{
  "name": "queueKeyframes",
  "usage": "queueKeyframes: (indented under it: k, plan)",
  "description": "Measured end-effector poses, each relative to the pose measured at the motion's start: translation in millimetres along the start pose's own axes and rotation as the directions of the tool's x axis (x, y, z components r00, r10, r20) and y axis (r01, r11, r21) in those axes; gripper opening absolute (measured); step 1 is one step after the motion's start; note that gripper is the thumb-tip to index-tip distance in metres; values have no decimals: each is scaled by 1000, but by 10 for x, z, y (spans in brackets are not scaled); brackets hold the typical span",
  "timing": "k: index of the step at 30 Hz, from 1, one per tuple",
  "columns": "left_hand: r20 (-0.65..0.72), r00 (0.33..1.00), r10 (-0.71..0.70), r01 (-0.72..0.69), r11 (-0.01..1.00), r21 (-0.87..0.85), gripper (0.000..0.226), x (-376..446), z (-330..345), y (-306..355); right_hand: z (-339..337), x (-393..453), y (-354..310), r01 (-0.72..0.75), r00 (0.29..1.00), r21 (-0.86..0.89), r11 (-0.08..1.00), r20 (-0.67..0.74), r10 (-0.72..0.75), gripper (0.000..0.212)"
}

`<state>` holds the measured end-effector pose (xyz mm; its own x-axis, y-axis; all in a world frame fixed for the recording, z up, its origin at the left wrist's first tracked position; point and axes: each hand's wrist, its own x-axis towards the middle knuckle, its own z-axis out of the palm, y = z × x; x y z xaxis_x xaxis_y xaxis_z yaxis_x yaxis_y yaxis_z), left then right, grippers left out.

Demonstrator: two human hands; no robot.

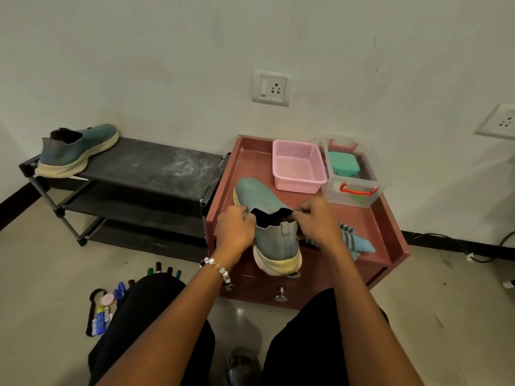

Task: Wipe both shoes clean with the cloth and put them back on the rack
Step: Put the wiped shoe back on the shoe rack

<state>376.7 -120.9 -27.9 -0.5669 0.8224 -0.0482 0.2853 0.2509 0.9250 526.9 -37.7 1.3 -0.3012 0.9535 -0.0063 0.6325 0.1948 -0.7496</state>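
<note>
**Shoe gripped at the collar by both hands**

The blue-green knit slip-on shoe [264, 218] is held over the reddish-brown counter [390, 232] — its collar is pinched on either side by the curled fingers of the left hand [235, 229] and the right hand [317, 221]. The heel overhangs the counter's near edge. The striped blue cloth [355, 242] lies just right of the right hand. A matching shoe [76, 150] sits at the left end of the black fabric rack [156, 165] — bare shelf is left beside it.

Two shoes [260, 201] [76, 147], one cloth [355, 240], one rack [156, 165], one pink basket [299, 167], two hands [235, 229] [317, 222].
</note>
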Motion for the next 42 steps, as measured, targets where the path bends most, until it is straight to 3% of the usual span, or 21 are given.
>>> queueKeyframes:
  k: [3, 5, 8, 13, 18, 21, 25, 31, 36, 39, 42]
  plan:
    - [-31, 998, 54, -55, 997, -61, 13, -182, -245, 108, 28, -179, -115, 74, 985, -37, 997, -150, -79, 23]
    - [-99, 993, 58, -71, 989, -132, 29, -284, -444, 179, 48, -296, -285, 140, 965, -26, 990, -222, -142, 23]
    - [-204, 977, 55, -98, 974, -205, 22, -312, -755, 301, 132, -378, -663, 237, 935, 41, 971, -280, -216, 16]
    - [-300, 952, -53, -48, 947, -319, 14, 203, -1391, 425, 607, -22, -1349, 257, 932, 100, 961, -289, -219, 17]
    - [-361, 931, -60, -1, 986, -166, 26, 1085, -1816, 197, 1388, 591, -1728, 139, 967, 168, 976, -237, -97, 21]
    - [-302, 953, -21, 12, 999, -31, 46, 1504, -1900, 12, 1844, 945, -1772, 67, 981, 164, 984, -193, -35, 21]
    - [-250, 968, -17, 31, 998, 51, 45, 1877, -1901, -288, 2231, 1245, -1755, 31, 986, 134, 990, -166, -9, 22]
    - [-200, 976, -86, 77, 996, -53, 40, 2100, -1922, -769, 2628, 1424, -1710, 16, 995, 141, 990, -96, -3, 23]
    - [-109, 982, -151, 123, 965, -233, 30, 1990, -2028, -958, 2489, 1319, -1790, 10, 997, 75, 997, -83, -4, 30]
    - [-141, 976, -169, 139, 970, -198, 19, 1872, -2209, -965, 2385, 1122, -1976, 146, 968, 52, 988, -213, -132, 27]
    - [-256, 954, -158, 92, 963, -252, 16, 1789, -2529, -934, 2460, 927, -2299, 351, 936, 308, 884, -148, -320, 23]
